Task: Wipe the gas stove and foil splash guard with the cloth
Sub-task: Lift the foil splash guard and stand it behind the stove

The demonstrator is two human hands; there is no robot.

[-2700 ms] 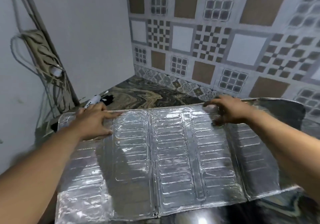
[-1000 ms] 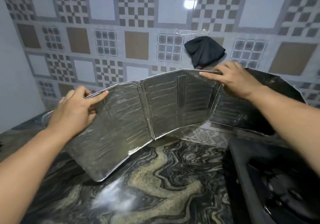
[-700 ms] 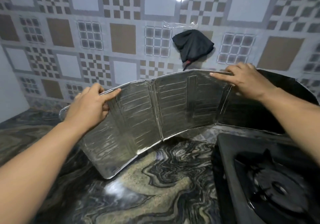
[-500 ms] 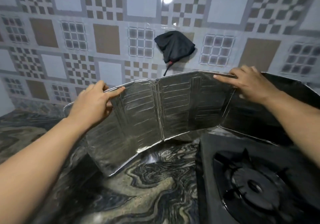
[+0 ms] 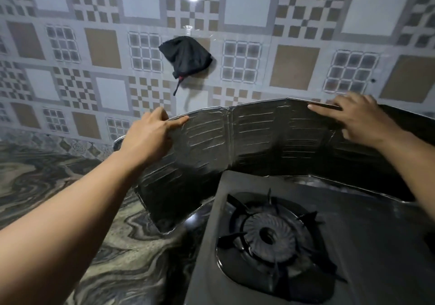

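The folded foil splash guard [image 5: 256,140] stands upright on the counter, bent around the back and left side of the dark gas stove [image 5: 367,253]. My left hand [image 5: 150,137] pinches its top edge at the left panel, thumb on the near face. My right hand [image 5: 355,118] holds the top edge near the right fold, fingers lying over the rim. The stove's burner [image 5: 268,236] with its black pan support lies below the guard. A dark cloth [image 5: 186,56] hangs on the tiled wall above the guard, apart from both hands.
The marbled black and beige counter [image 5: 113,253] stretches to the left of the stove. A patterned tile wall [image 5: 292,45] rises directly behind the guard. The guard's lower left corner rests on the counter beside the stove's left edge.
Both hands lifted the guard from lying flat, stood it upright and carried it rightward. It now wraps the stove's back and left side.
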